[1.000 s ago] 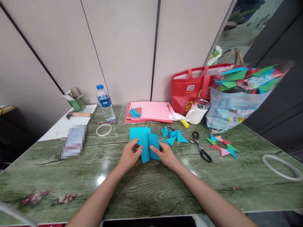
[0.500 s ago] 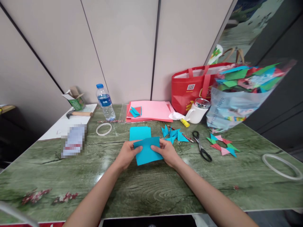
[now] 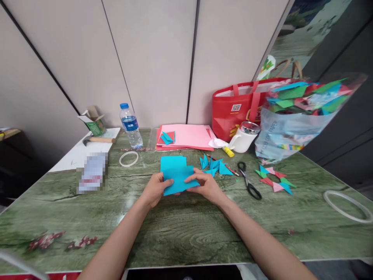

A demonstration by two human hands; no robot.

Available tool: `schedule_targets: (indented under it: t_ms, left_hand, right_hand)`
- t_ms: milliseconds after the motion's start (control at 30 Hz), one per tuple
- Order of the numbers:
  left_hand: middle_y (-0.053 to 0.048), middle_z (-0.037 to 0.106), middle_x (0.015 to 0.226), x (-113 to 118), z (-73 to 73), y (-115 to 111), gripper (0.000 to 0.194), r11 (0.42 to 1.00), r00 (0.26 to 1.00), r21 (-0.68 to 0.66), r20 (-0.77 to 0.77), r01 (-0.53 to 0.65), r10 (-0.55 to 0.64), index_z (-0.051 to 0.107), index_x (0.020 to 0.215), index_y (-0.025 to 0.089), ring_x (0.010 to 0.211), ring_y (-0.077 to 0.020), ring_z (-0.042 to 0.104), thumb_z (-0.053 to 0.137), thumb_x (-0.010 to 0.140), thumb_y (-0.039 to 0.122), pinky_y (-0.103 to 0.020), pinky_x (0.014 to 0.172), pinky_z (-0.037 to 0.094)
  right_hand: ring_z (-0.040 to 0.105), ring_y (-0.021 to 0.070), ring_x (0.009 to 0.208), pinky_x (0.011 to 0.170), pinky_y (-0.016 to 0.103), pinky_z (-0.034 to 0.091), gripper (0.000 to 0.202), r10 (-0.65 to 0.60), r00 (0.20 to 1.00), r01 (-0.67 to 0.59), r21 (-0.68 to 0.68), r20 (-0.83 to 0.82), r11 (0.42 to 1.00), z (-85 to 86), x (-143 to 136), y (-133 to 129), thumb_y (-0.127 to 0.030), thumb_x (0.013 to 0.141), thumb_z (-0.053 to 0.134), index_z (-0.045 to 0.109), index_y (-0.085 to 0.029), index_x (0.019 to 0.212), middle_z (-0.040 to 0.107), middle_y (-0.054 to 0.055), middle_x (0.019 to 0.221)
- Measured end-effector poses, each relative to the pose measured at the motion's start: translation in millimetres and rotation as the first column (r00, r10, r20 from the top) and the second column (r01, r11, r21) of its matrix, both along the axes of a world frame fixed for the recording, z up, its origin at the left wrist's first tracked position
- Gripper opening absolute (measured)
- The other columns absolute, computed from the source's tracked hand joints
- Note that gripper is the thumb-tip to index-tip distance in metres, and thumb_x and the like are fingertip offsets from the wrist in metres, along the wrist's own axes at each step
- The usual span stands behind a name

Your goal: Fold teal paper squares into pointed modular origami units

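A sheet of blue paper (image 3: 178, 182) is held up above the table between both hands. My left hand (image 3: 155, 189) pinches its left edge, thumb on top. At its right side, my right hand (image 3: 206, 186) grips the edge with fingers over the front and others behind. Just beyond lies more blue paper (image 3: 173, 161), partly covered by the held sheet. Folded blue paper pieces (image 3: 214, 165) lie to the right of it, near a pencil. Black-handled scissors (image 3: 249, 181) and a ring of coloured folded paper (image 3: 274, 179) are farther right.
Pink and red paper (image 3: 189, 134) lies at the back, beside a water bottle (image 3: 131, 126). A white mug (image 3: 243, 138), yellow glue stick (image 3: 228, 151), red bag (image 3: 225, 111) and a plastic bag of paper pieces (image 3: 291, 132) stand right. A hammer (image 3: 100, 139) and box (image 3: 94, 122) sit left.
The held blue sheet has tilted and risen slightly toward the paper behind it. My right hand has shifted its grip, its fingers now reaching across the sheet's front.
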State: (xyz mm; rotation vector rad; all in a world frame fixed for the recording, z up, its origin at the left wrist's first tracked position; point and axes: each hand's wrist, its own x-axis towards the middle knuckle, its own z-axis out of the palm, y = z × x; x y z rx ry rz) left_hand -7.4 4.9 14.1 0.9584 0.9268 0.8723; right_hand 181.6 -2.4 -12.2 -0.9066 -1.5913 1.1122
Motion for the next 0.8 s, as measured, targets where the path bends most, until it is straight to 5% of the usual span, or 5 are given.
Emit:
schedule_targets:
  t_ms: [167, 467, 600, 800]
  left_hand:
    - [-0.013, 0.068, 0.085, 4.9, 3.8, -5.4, 0.037, 0.991, 0.99, 0.074, 0.082, 0.108, -0.114, 0.06, 0.089, 0.01, 0.073, -0.0228, 0.065, 0.058, 0.071, 0.044, -0.036, 0.068, 0.051]
    - [-0.013, 0.061, 0.108, 6.4, -0.1, -8.4, 0.07, 0.956, 0.989, 0.269, 0.054, 0.12, -0.14, 0.057, 0.108, 0.013, 0.093, -0.0273, 0.058, 0.07, 0.051, 0.051, -0.035, 0.075, 0.049]
    - [-0.008, 0.067, 0.092, 8.7, -0.6, -7.7, 0.047, 0.969, 0.997, 0.245, -0.067, -0.006, 0.023, 0.062, 0.097, 0.013, 0.081, -0.021, 0.061, 0.074, 0.055, 0.031, -0.033, 0.075, 0.049]
    - [-0.004, 0.067, 0.078, 11.2, -5.7, -7.3, 0.024, 0.973, 0.996, 0.214, -0.022, -0.084, 0.091, 0.064, 0.081, 0.012, 0.07, -0.0169, 0.06, 0.068, 0.064, 0.028, -0.035, 0.069, 0.052]
  right_hand:
    - [0.054, 0.0152, 0.06, 0.06, 0.029, 0.045, 0.022, -0.248, 0.967, 0.241, -0.107, -0.057, 0.964, -9.5, -5.4, 0.6, -0.038, 0.066, 0.065, 0.063, -0.016, 0.066, 0.061, 0.0, 0.063]
    - [0.054, 0.0153, 0.063, 0.055, 0.025, 0.044, 0.031, -0.332, 0.941, 0.325, -0.096, -0.07, 0.941, -9.0, -10.4, -3.1, -0.037, 0.062, 0.068, 0.052, -0.019, 0.082, 0.057, 0.0, 0.071]
    - [0.052, 0.0152, 0.06, 0.052, 0.025, 0.042, 0.037, -0.351, 0.935, 0.348, -0.072, -0.046, 0.935, -5.9, -11.2, -5.0, -0.038, 0.064, 0.066, 0.052, -0.021, 0.094, 0.055, -0.001, 0.068]
    - [0.051, 0.0155, 0.06, 0.053, 0.026, 0.041, 0.032, -0.313, 0.949, 0.311, -0.074, -0.02, 0.947, -5.8, -11.7, -6.3, -0.036, 0.066, 0.066, 0.058, -0.021, 0.093, 0.058, 0.002, 0.073]
